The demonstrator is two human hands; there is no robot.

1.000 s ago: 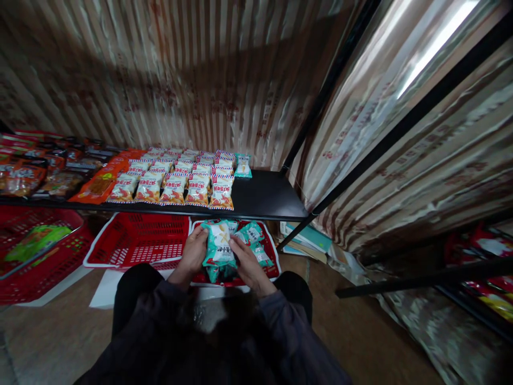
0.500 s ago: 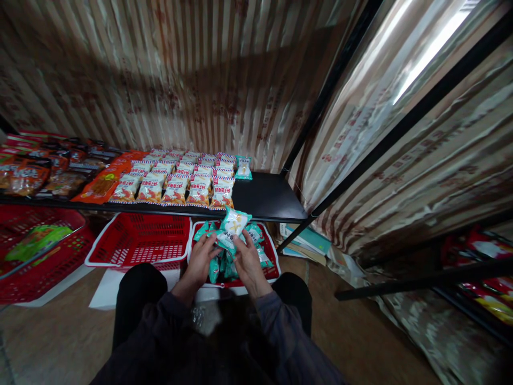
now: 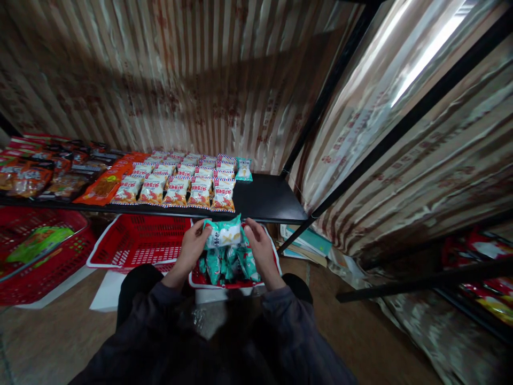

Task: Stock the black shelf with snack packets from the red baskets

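Observation:
My left hand (image 3: 193, 247) is closed on the left end of a teal and white snack bag (image 3: 225, 235), which lies sideways above a red basket (image 3: 276, 255). Just to the right of that bag is my right hand (image 3: 261, 250), its fingers apart and a narrow gap between it and the bag. Several more teal snack bags (image 3: 230, 266) fill the basket below, partly covered by my hands and the held bag. One teal bag (image 3: 244, 169) stands on the black shelf (image 3: 267, 197), at the back, beside rows of white and orange snack bags (image 3: 176, 190).
Left of the filled basket stands another red basket (image 3: 140, 243). Further left, a third red basket (image 3: 78, 267) holds a green package (image 3: 40, 243). Orange packs (image 3: 102, 184) lie on the shelf's left part. A black metal post (image 3: 348, 171) slants down at the right, near stacked books (image 3: 308, 243).
The held bag has turned from upright to sideways and sunk slightly. My right hand has let go of it and shifted right; my left hand has moved up and a little left.

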